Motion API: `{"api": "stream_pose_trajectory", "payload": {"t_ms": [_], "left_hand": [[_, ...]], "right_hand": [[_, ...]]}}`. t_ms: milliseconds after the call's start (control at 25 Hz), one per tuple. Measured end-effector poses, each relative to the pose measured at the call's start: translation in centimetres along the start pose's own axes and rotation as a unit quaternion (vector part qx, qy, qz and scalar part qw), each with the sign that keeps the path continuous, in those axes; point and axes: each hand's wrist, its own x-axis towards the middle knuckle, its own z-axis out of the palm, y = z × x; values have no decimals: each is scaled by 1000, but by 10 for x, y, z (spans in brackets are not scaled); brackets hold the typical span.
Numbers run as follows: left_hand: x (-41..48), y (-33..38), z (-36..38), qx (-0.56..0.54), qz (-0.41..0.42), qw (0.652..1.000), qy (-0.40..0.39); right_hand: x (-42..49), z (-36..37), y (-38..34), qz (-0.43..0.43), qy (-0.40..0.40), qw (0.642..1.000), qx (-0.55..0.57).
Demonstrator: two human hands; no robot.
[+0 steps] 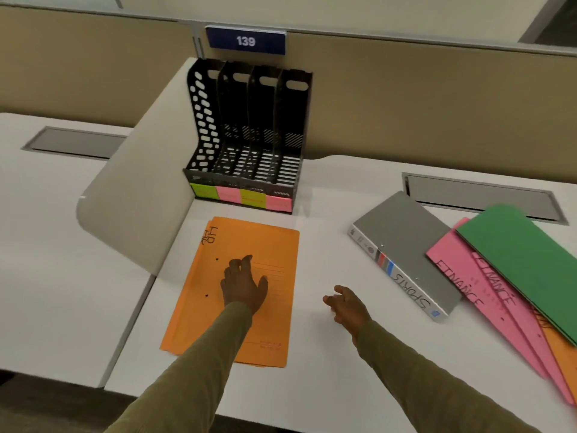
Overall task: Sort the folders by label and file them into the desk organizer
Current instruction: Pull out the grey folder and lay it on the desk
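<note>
A black desk organizer [249, 126] with several empty slots stands at the back of the desk, green and pink sticky labels along its front. In front of it lies an orange folder [274, 307] marked HR. My left hand [243, 284] rests flat on that folder, fingers spread. My right hand [345, 304] hovers above the bare desk to the folder's right, fingers apart and holding nothing. At the right lie a grey binder [406, 242] marked SPORTS, two pink folders [462, 276] marked FINANCE, a green folder [524, 264] on top of them, and another orange folder [562, 345] underneath.
A white curved divider panel [137, 195] rises just left of the organizer. A beige partition wall [421, 98] with a blue 139 sign [245, 41] runs behind. Grey cable hatches [480, 195] are set into the white desk [312, 385].
</note>
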Motion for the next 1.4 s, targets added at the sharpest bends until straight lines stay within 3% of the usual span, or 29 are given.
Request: {"api": "stream_pose_trajectory", "payload": {"t_ms": [200,400,720,1040,1240,1400], "left_hand": [[-10,79,38,-23,67,996,-48],[-17,155,71,-59,95,987,-115],[-25,231,105,-33,126,979,-156],[-33,248,110,67,215,967,-114],[-33,255,102,211,354,910,-47],[-30,282,89,192,395,898,29]], "right_hand": [[-10,-91,37,30,68,992,98],[-15,-170,77,71,156,960,220],[3,-228,97,129,154,905,375],[15,-235,78,148,119,906,379],[-1,-243,34,79,124,931,334],[-27,-252,-2,13,121,939,322]]}}
